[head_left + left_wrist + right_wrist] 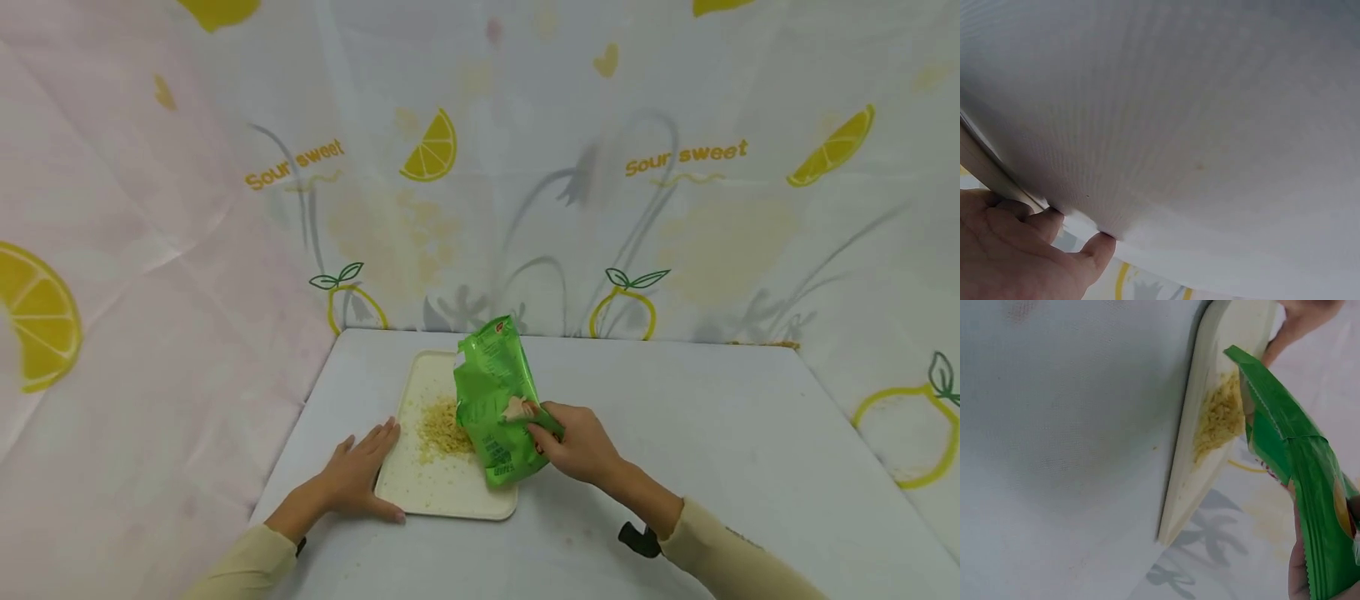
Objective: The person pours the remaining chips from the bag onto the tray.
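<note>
A green snack bag [495, 375] is tilted over the right part of a cream tray [442, 496], pinched at its right edge by my right hand [583, 446]. Yellowish crumbled bits [441, 429] lie heaped near the tray's middle, partly hidden by the bag. In the right wrist view the bag's end [1272, 437] gapes beside the crumbs [1219, 419]. My left hand [360, 477] rests at the tray's left side, fingers spread and fairly straight along the rim, thumb at the near left corner. The left wrist view shows its fingertips against the white table surface [1197, 125].
The tray lies on the left part of a white table [675, 417]. A printed cloth backdrop [510, 167] with lemon pictures stands behind the table and at its sides. A few loose crumbs are scattered on the tray around the heap.
</note>
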Demonstrator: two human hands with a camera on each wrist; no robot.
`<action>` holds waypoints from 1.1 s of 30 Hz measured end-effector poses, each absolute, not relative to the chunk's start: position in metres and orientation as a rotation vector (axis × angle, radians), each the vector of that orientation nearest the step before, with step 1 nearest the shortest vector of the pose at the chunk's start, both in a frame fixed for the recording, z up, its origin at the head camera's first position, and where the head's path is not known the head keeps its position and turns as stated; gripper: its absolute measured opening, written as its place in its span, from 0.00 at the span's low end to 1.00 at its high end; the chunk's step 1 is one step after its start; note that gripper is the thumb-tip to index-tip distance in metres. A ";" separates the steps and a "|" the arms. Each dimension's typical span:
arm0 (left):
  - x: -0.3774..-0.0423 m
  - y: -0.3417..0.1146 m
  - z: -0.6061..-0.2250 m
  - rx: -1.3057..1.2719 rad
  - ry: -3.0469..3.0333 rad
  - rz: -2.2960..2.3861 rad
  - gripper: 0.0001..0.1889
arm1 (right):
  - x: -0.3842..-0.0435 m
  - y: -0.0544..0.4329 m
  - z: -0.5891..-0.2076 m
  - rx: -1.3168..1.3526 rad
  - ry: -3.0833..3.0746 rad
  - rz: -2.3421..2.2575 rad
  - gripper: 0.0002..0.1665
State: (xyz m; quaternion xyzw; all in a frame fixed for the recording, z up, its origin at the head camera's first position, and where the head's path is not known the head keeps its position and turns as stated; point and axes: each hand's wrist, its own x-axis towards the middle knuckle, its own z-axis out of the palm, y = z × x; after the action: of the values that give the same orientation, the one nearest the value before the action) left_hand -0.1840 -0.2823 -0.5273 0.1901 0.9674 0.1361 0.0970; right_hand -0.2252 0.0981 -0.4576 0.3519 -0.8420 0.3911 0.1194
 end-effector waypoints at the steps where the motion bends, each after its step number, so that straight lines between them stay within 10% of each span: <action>1: -0.184 -0.282 -0.527 0.563 2.859 0.408 0.74 | -0.225 0.098 -0.458 1.029 -2.475 1.132 0.06; 33: -0.184 -0.282 -0.531 0.574 2.870 0.408 0.74 | -0.224 0.096 -0.453 0.974 -2.327 1.116 0.12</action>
State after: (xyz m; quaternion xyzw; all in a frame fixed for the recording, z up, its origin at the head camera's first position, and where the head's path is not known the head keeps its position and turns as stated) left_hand -0.1844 -0.2817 -0.5312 0.1935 0.9669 0.1375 0.0930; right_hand -0.2240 0.0956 -0.4533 0.3467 -0.8281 0.3973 0.1905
